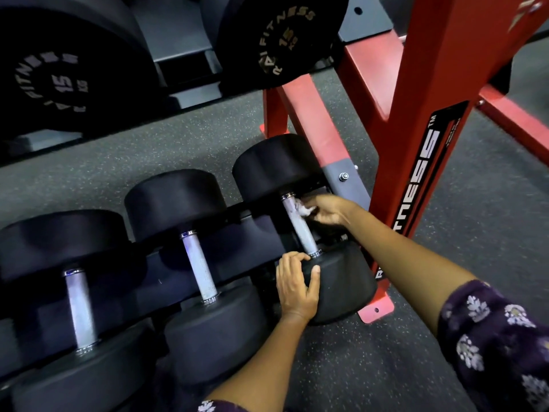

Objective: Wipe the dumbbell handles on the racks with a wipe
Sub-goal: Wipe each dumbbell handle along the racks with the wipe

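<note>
Three black dumbbells lie side by side on the lowest rack shelf. The rightmost dumbbell [341, 281] has a silver handle [298, 226]. My right hand [326, 212] pinches a small white wipe [303, 209] against the upper part of that handle. My left hand [297, 288] rests with curled fingers over the near head of the same dumbbell, thumb on its face. The middle dumbbell handle [198, 266] and the left dumbbell handle [80, 307] stand bare.
The red rack upright [427, 120] with a black label stands just right of my right arm. Its red foot plate [375, 310] sits on the speckled grey floor. On the shelf above rest two 15 kg dumbbells [285, 37].
</note>
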